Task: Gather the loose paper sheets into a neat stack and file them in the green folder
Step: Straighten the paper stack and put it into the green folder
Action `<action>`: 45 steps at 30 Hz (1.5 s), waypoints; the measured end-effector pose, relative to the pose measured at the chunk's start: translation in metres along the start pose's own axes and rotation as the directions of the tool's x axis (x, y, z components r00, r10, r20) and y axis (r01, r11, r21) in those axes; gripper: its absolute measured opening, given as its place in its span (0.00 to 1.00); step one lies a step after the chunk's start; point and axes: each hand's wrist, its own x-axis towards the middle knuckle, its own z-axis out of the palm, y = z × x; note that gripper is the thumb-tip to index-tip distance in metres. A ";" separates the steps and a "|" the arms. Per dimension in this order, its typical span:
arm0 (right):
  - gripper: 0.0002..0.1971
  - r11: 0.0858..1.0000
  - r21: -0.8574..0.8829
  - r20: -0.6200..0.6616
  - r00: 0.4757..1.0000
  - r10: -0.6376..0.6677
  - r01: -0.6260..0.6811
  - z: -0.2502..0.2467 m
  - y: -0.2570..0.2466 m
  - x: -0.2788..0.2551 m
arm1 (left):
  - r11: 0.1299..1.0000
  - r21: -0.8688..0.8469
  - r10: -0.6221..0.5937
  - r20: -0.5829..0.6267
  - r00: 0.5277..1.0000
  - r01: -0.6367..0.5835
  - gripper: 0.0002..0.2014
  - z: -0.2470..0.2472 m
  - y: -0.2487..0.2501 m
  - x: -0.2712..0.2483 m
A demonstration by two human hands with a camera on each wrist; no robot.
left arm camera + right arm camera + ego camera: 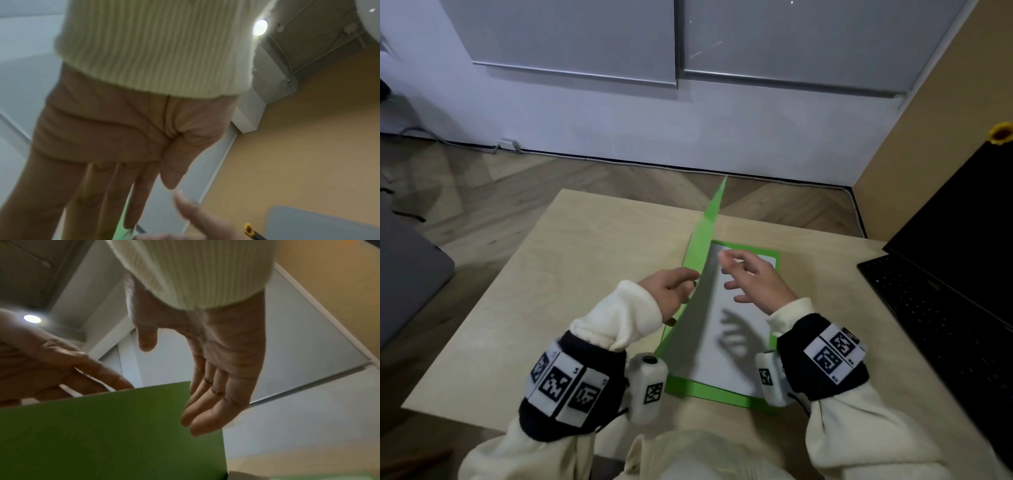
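Left hand (671,291), fingers straight and loose, props the green folder (698,270) cover upright. Right hand (753,281) hovers spread over the paper sheets (736,339), gripping nothing. No legible writing.

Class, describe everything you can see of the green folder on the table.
The green folder looks like thin, matte card. It lies open on the pale wooden table: its back panel flat, its front cover raised nearly upright and slightly curved. White paper sheets lie on the back panel. The left hand touches the cover's outer side; the right hand is above the sheets.
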 end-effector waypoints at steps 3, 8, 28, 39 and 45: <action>0.24 0.993 -0.113 -0.008 1.000 0.013 -0.014 -0.009 0.015 -0.008 | 0.994 -0.110 -0.017 0.022 1.000 0.019 0.18 0.019 0.005 0.004; 0.10 0.994 -0.043 0.030 0.994 0.102 -0.101 -0.030 0.037 -0.025 | 0.972 -0.206 -0.098 0.082 0.992 0.113 0.17 0.040 -0.003 0.018; 0.23 0.706 -0.360 -0.248 0.792 0.558 -0.610 -0.034 0.183 0.000 | 0.826 -0.219 -0.550 -0.115 0.827 0.519 0.22 0.080 -0.121 0.098; 0.25 0.797 -0.156 -0.183 0.810 0.557 -0.583 0.006 0.165 0.038 | 0.827 -0.197 -0.558 -0.171 0.812 0.527 0.23 0.024 -0.145 0.120; 0.26 0.819 -0.137 -0.177 0.827 0.533 -0.557 0.030 0.152 0.057 | 0.847 -0.128 -0.531 -0.168 0.830 0.516 0.23 -0.008 -0.156 0.135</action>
